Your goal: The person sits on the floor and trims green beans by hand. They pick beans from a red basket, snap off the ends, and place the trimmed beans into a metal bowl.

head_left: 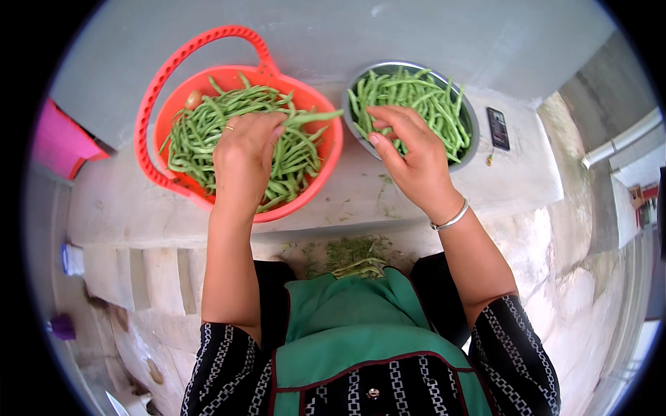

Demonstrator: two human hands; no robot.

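My left hand (248,149) is over the red plastic basket (329,156), its fingers closed on a green bean (316,117) that points right, past the rim. A heap of green beans (198,142) fills the basket, with one brownish onion-like thing (193,99) at its far left. Above the near edge of a metal bowl (474,132), my right hand (415,156) has thumb and fingers apart, with nothing seen between them. More green beans (437,104) lie piled in that bowl. A silver bangle circles my right wrist.
Both containers stand on a concrete ledge (513,187) against a grey wall (312,35). A black phone (498,129) lies right of the bowl. Bean trimmings (357,255) are heaped on the ground below the ledge, before my green apron (361,305). Something pink (62,142) is at far left.
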